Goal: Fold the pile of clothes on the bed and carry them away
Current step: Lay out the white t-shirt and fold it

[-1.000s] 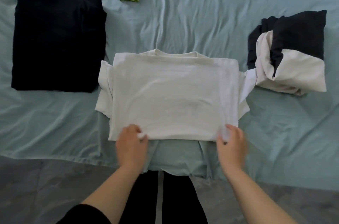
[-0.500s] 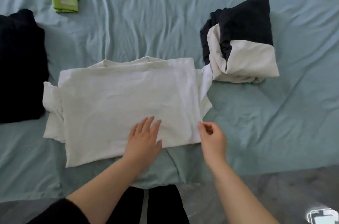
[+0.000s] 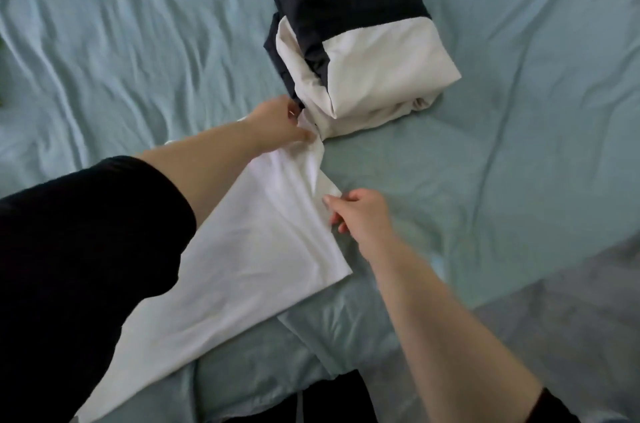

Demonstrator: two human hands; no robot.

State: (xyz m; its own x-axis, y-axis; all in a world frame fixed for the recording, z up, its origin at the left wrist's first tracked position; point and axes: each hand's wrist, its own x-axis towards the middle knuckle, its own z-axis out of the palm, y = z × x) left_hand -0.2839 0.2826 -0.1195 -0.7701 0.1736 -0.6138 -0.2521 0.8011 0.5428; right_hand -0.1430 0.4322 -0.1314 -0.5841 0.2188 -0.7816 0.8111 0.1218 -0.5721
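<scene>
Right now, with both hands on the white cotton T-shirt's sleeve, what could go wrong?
The left hand grips the white cotton T-shirt by its sleeve right beside the folded black-and-white garment; folding it over may drag that bundle open. The right hand pinches only the sleeve's edge, so the fold could slip or bunch.

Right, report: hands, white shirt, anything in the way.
Status: left hand pinches the sleeve of the white shirt at its far end, right hand pinches its near edge. Shirt part-folded, flat on bed sheet. Beside left hand: black-and-white bundle.
</scene>
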